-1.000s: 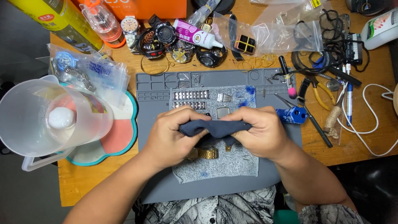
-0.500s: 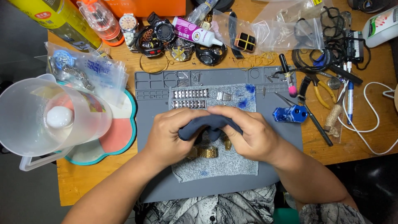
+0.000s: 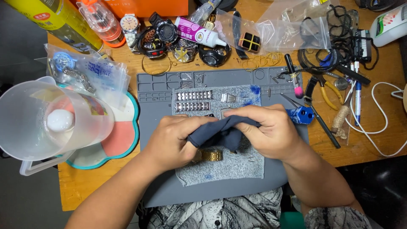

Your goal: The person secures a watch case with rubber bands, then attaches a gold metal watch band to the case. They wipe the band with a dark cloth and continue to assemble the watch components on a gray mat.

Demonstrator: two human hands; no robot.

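Both hands work over a grey speckled cloth [image 3: 237,165] on a grey silicone mat [image 3: 161,106]. My left hand [image 3: 169,142] and my right hand [image 3: 267,131] pinch a dark blue cloth [image 3: 222,132] bunched between them. Under the cloth a gold metal watch band [image 3: 211,155] sticks out by my left hand; what the cloth wraps is hidden. Two silver bracelet link strips [image 3: 193,100] lie on the speckled cloth just beyond the hands.
A clear plastic jug [image 3: 46,123] stands at the left over a flower-shaped tray [image 3: 123,140]. Several watches [image 3: 169,36], a glue tube [image 3: 199,34], plastic bags [image 3: 89,72], a blue tool block [image 3: 301,114], pliers [image 3: 326,91], pens and cables crowd the wooden table.
The hands have kept rubbing the dark cloth: it was stretched flat between them, then bunched up, and now drapes from my right fingers toward my left thumb. The gold band shows more.
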